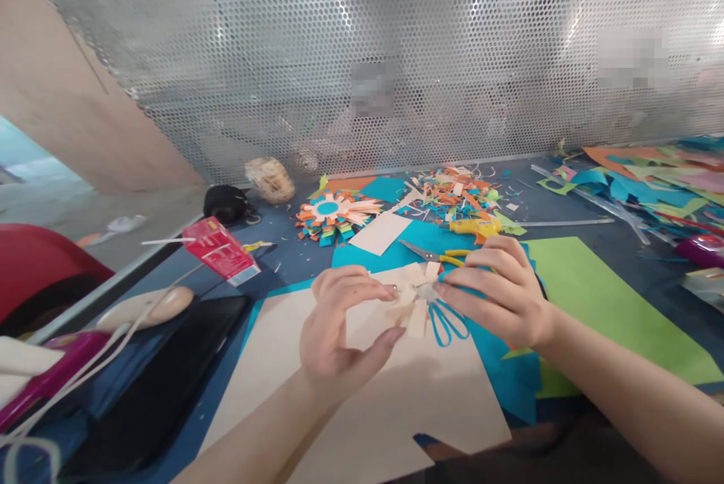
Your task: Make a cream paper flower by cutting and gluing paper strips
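My left hand and my right hand both pinch a small cream paper flower of folded strips, held just above a large cream paper sheet. The left fingers grip its left side, the right fingers its right side. Blue loops of paper hang under the right hand. Yellow-handled scissors lie just behind the flower on blue paper.
A finished orange, blue and cream paper flower lies further back, beside a heap of paper scraps and a yellow glue gun. Green paper lies right, a red carton and a black pouch left. A perforated metal screen closes the back.
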A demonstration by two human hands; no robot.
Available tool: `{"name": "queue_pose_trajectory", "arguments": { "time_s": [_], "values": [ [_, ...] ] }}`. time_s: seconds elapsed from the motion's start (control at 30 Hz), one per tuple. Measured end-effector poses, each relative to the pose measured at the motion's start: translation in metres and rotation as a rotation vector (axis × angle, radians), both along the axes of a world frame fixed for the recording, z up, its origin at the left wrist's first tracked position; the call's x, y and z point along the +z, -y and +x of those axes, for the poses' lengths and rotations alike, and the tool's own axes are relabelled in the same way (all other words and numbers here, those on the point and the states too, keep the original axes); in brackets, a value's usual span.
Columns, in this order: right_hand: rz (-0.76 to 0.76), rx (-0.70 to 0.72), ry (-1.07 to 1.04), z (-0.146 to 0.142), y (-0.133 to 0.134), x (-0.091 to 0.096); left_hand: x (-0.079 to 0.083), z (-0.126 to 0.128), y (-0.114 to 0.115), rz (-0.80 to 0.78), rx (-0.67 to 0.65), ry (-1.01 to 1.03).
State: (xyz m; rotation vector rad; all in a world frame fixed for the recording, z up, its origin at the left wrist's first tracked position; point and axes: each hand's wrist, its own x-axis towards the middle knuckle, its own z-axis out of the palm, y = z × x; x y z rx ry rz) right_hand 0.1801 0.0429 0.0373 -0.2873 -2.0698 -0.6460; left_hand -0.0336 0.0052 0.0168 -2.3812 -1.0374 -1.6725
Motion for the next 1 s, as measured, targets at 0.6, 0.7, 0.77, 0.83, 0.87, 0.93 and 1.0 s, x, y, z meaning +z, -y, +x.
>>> {"name": "queue_pose_trajectory", "arguments": {
  "time_s": [0.6,0.7,0.77,0.83,0.87,0.93,1.0],
  "values": [
    [-0.021,0.005,0.020,0.0008,0.0003,-0.0014,0.0042,0.0025,0.0040,0.044,0.099,-0.045],
    [-0.023,0.014,0.022,0.0004,0.0005,-0.0010,0.0047,0.0026,0.0040,0.049,0.097,-0.052],
    [-0.020,0.011,0.022,0.0001,0.0006,-0.0002,0.0050,0.0029,0.0039,0.054,0.094,-0.050],
    [-0.014,0.004,0.026,-0.0001,0.0006,0.0007,0.0052,0.0033,0.0040,0.054,0.089,-0.051],
    [-0.010,-0.001,0.029,-0.0001,0.0006,0.0011,0.0053,0.0035,0.0040,0.054,0.087,-0.052],
    [-0.002,-0.010,0.035,-0.0002,0.0005,0.0017,0.0055,0.0038,0.0042,0.051,0.087,-0.054],
    [0.003,-0.013,0.040,-0.0003,0.0004,0.0018,0.0058,0.0041,0.0043,0.049,0.089,-0.061]
  ]
}}
